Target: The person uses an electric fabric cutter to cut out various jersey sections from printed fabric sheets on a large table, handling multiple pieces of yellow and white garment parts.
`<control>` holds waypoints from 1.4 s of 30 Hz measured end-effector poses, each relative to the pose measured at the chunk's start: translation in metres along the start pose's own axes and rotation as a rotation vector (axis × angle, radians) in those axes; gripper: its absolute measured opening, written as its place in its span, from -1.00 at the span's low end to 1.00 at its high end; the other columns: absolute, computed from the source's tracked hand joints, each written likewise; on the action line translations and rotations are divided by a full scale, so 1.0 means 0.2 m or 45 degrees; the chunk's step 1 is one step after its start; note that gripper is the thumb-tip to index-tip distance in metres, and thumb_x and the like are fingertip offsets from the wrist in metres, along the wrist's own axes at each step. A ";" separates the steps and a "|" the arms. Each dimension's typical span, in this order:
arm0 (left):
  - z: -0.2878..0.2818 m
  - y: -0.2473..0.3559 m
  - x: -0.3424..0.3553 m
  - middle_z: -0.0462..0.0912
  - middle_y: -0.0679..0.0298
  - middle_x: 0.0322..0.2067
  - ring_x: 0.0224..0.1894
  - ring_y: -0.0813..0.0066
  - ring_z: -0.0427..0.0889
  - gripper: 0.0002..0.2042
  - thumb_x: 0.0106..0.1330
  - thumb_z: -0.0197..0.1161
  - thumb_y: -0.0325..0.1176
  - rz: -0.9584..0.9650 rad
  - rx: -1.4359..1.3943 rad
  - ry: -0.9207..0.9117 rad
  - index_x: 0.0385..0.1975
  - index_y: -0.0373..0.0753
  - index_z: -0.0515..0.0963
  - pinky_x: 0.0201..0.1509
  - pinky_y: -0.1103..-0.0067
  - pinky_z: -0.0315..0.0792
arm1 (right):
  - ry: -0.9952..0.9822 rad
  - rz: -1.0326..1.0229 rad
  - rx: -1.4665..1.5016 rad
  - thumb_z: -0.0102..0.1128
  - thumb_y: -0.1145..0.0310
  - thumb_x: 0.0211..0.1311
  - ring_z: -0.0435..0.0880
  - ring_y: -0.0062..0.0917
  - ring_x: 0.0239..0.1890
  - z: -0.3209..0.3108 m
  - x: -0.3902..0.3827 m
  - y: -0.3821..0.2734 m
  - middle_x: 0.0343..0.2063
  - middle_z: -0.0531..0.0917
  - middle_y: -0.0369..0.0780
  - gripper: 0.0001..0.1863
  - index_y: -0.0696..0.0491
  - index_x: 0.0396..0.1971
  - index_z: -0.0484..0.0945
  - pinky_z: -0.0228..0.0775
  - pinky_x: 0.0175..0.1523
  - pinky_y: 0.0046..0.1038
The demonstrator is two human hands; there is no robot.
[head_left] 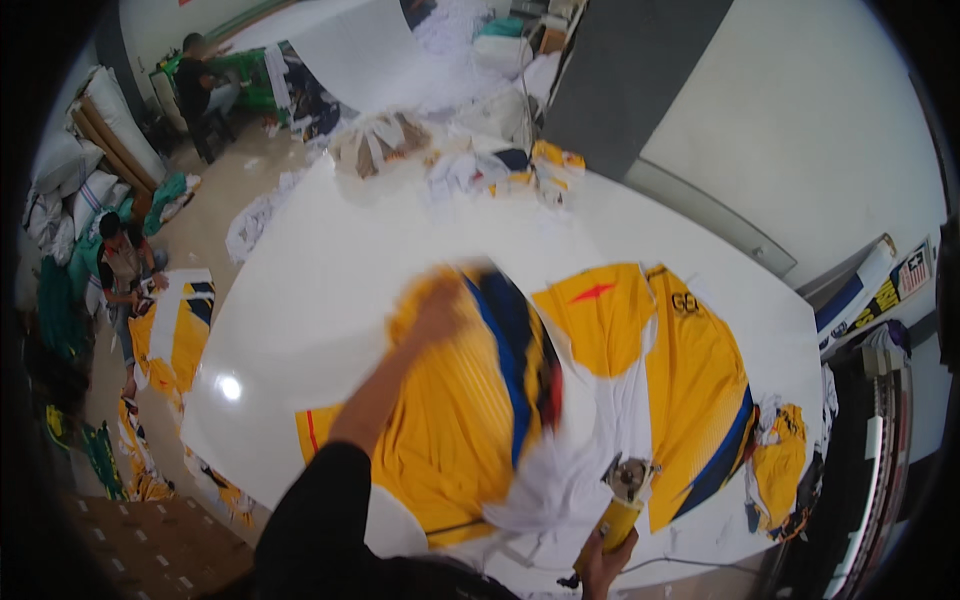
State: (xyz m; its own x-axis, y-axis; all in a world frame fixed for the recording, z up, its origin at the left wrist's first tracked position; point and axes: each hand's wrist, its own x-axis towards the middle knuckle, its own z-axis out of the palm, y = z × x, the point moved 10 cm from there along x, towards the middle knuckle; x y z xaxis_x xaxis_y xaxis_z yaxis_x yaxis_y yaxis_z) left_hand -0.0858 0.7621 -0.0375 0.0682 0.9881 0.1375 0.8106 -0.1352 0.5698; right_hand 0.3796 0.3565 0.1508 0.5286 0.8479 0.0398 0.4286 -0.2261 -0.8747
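My left hand (440, 305) reaches out over a yellow fabric panel (440, 440) with a navy and blue side stripe. Both the hand and the far end of this panel are smeared by motion, and the fingers cannot be made out. Low in the view, my right hand (607, 562) is closed around the yellow body of an electric rotary cloth cutter (618, 515), its round metal head pointing away from me. White fabric (560, 490) lies bunched between the cutter and the panel. To the right are more cut yellow panels (695, 390), one with a red mark.
All this lies on a large white table (270, 330). Fabric scraps (780, 465) sit at its right edge, and a bundle (380, 145) at its far end. A cable (690, 562) runs near the front. Two people work at the left, one holding yellow cloth (175, 335).
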 end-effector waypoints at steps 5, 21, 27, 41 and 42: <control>-0.63 -0.89 -0.21 0.02 -0.16 0.62 0.68 -0.14 -0.10 -0.20 0.58 -0.09 0.19 -1.015 0.969 0.090 0.62 -0.31 0.10 0.64 -0.19 -0.34 | -0.064 0.230 0.130 0.34 0.53 0.18 0.66 -0.45 -0.15 -0.03 -0.09 0.21 -0.13 0.62 -0.11 -0.37 0.29 0.25 0.34 0.56 0.03 -0.40; -0.08 0.53 -1.77 -0.23 -0.01 0.68 0.69 -0.23 -0.37 0.33 -0.10 0.34 0.62 -0.199 0.374 -0.438 0.67 -0.03 0.02 0.51 -0.40 -0.53 | -0.470 0.003 -0.441 0.48 0.25 0.24 0.75 0.12 -0.06 0.12 -0.48 0.15 -0.14 0.73 0.17 -0.31 0.23 0.25 0.35 0.59 0.03 -0.07; -0.14 0.52 -2.03 -0.05 0.00 0.64 0.66 -0.24 -0.21 0.12 0.08 0.49 0.28 -0.008 0.310 -0.514 0.61 -0.10 0.13 0.56 -0.32 -0.35 | -0.592 -0.007 -0.597 0.45 0.16 0.26 0.74 0.18 -0.07 0.09 -0.78 0.29 -0.13 0.73 0.18 -0.27 0.18 0.29 0.32 0.59 0.00 0.01; -0.03 0.90 -2.55 0.77 0.00 -0.15 -0.07 0.01 0.73 -0.69 0.40 0.32 -0.19 0.121 -0.609 -1.068 0.02 -0.22 0.70 0.10 0.24 0.56 | -0.549 0.081 -0.617 0.45 0.21 0.28 0.74 0.16 0.00 0.05 -0.99 0.28 -0.08 0.72 0.20 -0.28 0.20 0.31 0.33 0.59 0.07 -0.04; -0.08 0.85 -2.46 0.78 0.01 -0.13 -0.09 0.00 0.73 -0.65 0.36 0.35 -0.17 0.113 -0.507 -0.885 0.04 -0.22 0.69 0.06 0.22 0.57 | -0.581 0.091 -0.630 0.44 0.19 0.27 0.72 0.17 0.01 0.06 -1.01 0.29 -0.05 0.72 0.19 -0.27 0.18 0.32 0.32 0.58 0.08 -0.01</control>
State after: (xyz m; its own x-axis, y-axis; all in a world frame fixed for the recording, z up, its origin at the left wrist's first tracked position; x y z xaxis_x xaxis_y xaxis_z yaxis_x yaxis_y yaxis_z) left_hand 0.0091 0.2527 0.0051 0.5753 0.7740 -0.2646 0.5256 -0.1019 0.8446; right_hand 0.2882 0.1780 0.0853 0.2527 0.9155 -0.3130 0.7463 -0.3903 -0.5391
